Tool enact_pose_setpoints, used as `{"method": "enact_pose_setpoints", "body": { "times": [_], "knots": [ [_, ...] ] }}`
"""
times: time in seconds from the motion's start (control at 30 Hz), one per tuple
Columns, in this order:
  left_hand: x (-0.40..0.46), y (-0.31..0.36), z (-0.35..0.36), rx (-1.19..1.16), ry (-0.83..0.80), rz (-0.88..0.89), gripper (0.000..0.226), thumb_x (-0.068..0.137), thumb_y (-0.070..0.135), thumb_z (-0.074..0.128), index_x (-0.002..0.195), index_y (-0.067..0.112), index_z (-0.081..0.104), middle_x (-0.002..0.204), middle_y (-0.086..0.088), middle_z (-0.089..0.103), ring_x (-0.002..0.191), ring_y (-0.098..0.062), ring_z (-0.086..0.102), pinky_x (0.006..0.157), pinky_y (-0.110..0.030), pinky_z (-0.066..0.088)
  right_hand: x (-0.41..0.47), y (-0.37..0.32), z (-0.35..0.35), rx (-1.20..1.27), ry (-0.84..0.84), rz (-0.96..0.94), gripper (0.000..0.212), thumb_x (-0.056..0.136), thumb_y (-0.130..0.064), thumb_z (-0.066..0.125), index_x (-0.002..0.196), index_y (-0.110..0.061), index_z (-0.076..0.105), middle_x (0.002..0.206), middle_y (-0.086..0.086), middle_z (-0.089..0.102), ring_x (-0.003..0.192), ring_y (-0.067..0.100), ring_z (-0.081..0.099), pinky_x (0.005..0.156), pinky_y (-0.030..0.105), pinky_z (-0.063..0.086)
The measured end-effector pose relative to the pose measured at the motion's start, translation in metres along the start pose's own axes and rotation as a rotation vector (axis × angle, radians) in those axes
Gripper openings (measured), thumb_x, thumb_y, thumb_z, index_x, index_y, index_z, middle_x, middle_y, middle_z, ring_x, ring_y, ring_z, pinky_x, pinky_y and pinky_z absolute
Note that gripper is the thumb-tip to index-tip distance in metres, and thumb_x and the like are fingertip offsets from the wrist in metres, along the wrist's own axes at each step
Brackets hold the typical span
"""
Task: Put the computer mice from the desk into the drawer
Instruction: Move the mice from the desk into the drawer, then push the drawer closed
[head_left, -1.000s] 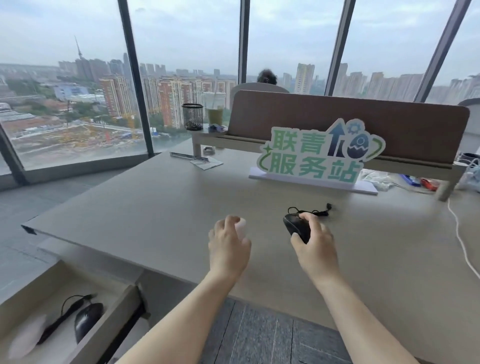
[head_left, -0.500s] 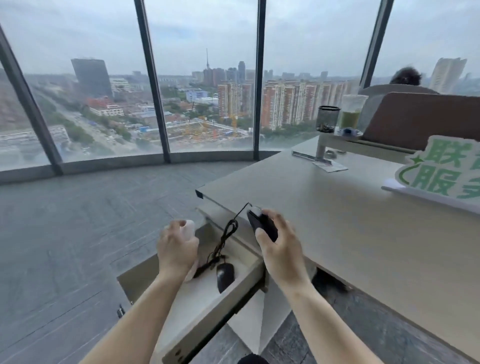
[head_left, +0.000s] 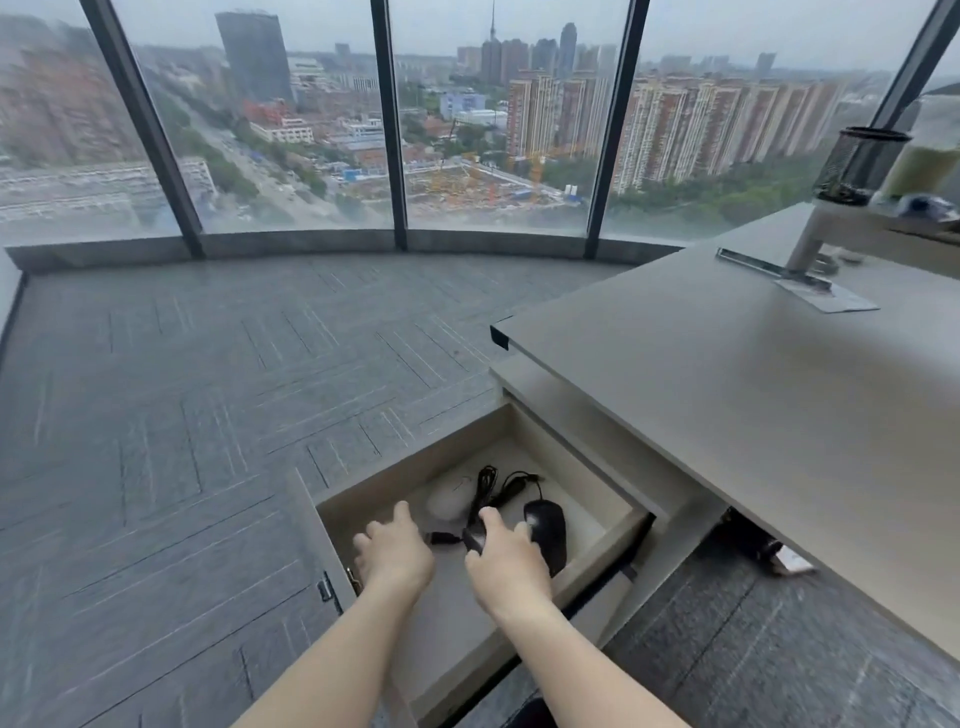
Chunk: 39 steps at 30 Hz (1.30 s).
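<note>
The open drawer (head_left: 582, 462) sits low beside the desk (head_left: 753, 415). Both of my hands reach down into it. My right hand (head_left: 506, 564) grips a black wired mouse (head_left: 474, 540) just above the drawer floor, its cable (head_left: 485, 488) trailing toward the back. My left hand (head_left: 396, 553) is curled palm down over the white mouse it carries, which the back of the hand hides. Another black mouse (head_left: 546, 527) lies to the right of my right hand. A second white mouse (head_left: 447, 501) rests further back.
The desk edge overhangs the drawer on the right. A mesh pen cup (head_left: 860, 163) and a metal bracket (head_left: 774, 270) stand at the desk's far corner. Grey carpet floor (head_left: 208, 415) spreads to the left, up to the floor-to-ceiling windows.
My view has swung left and down from the desk to the drawer. Both hands have carried their mice off the desk and lowered them into the drawer.
</note>
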<state>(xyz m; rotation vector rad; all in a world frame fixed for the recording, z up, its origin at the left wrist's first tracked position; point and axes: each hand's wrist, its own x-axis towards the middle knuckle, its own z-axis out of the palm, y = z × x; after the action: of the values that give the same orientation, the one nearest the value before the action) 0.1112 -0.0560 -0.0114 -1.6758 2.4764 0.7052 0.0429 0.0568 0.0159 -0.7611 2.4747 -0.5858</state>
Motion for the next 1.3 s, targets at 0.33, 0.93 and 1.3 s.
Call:
{"method": "enact_pose_setpoints", "body": {
  "times": [0.33,0.93,1.3],
  "knots": [
    [0.022,-0.005,0.025,0.089,-0.156,-0.094,0.047,0.086,0.018,0.054,0.13,0.015,0.038,0.135,-0.018,0.035,0.124,-0.039,0.038,0.097,-0.043,0.043,0.027,0.006,0.029,-0.284,-0.195,0.119,0.056,0.088,-0.016,0.053,0.14,-0.02,0.031,0.137,0.018,0.04,0.114,0.033,0.056,0.082,0.038,0.049],
    [-0.073,-0.086,-0.049,-0.897,0.397,-0.092,0.039,0.094,0.023,0.043,0.13,0.011,0.051,0.121,-0.01,0.06,0.106,-0.028,0.056,0.088,-0.04,0.044,-0.122,0.05,0.03,0.273,0.013,-0.389,0.052,0.074,-0.077,0.052,0.087,-0.026,0.055,0.087,-0.01,0.059,0.081,0.007,0.056,0.07,0.022,0.046],
    [-0.116,-0.078,-0.002,-1.446,-0.06,-0.181,0.036,0.099,0.035,0.033,0.117,0.017,0.059,0.101,0.0,0.067,0.094,-0.017,0.062,0.081,-0.034,0.049,-0.14,0.061,0.064,0.158,0.026,-0.327,0.041,0.075,-0.062,0.066,0.095,-0.032,0.046,0.102,-0.012,0.056,0.093,0.01,0.056,0.073,0.029,0.049]
  ]
}}
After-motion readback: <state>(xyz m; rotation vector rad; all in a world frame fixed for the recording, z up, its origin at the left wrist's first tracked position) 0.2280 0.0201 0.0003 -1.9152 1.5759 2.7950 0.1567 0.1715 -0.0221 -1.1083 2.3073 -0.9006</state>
